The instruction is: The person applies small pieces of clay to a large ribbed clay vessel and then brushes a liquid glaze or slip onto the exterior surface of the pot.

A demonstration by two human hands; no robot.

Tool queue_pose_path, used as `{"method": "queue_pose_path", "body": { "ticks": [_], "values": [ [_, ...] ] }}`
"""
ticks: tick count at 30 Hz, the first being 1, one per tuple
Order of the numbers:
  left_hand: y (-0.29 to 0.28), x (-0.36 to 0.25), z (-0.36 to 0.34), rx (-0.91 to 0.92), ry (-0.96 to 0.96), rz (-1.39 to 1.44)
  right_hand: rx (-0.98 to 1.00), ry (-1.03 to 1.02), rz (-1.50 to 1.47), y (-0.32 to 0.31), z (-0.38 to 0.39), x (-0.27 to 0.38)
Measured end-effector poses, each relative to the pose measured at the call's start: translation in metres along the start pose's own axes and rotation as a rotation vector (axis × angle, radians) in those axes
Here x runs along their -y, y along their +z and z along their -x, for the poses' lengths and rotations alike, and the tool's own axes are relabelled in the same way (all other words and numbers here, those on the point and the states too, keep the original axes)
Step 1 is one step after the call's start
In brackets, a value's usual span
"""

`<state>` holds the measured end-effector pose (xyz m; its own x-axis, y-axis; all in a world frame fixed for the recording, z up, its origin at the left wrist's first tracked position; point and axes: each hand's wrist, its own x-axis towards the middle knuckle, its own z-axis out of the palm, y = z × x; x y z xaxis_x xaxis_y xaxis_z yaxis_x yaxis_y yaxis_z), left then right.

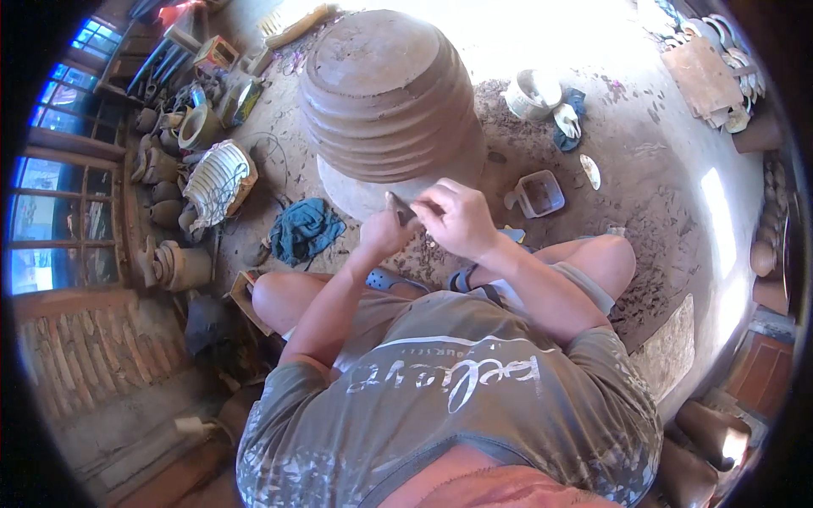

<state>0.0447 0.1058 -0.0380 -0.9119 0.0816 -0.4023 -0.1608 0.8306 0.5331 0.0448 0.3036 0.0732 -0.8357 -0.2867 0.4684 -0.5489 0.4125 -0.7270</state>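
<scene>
There's a big ribbed clay pot [389,118] on a pale round base [347,188], and a person sits with knees spread on the pot's near side. The left hand [385,234] is curled around a dark lump [406,213], thumb up, just in front of the pot. Much of the lump is lost inside that grip, so its full shape escapes me. The right hand [459,220] bends in with its fingertips bunched at the lump's edge; whether they pinch any of it, I cannot tell. Together the 2 hands cover part of the base.

The pot's far side is turned away from me, and the floor beyond it is washed out by glare. Right of the pot, a pale bucket [525,107] stands beside a dark cloth [569,142]; the pale thing on that cloth I can't identify. Nearer, right of the pot's base, is a clear plastic tub [542,195], its contents hard to make out. Left of the base lies a crumpled blue-green cloth [305,232]. Farther left of the pot, smaller clay pots [166,212] overlap in shadow.

As for writing, large white script crosses the shirt [432,406] on the pot's near side, upside down to me, with tiny print beside it. The carton [216,53] left of the pot has printing too small to read.
</scene>
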Motion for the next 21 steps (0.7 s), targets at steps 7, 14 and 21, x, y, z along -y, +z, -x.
{"method": "queue_pose_path", "body": {
  "ticks": [7, 14, 21],
  "values": [
    [0.002, -0.029, 0.053, 0.086, -0.191, 1.418, 0.273, -0.276, 0.258, 0.013, 0.041, -0.037],
    [-0.005, -0.058, 0.077, 0.241, -0.308, 1.376, 0.335, -0.421, 0.222, 0.0, 0.054, -0.048],
    [-0.005, -0.031, 0.069, 0.341, -0.004, 0.997, 0.373, 0.294, -0.274, -0.012, 0.054, -0.02]
  ]
}}
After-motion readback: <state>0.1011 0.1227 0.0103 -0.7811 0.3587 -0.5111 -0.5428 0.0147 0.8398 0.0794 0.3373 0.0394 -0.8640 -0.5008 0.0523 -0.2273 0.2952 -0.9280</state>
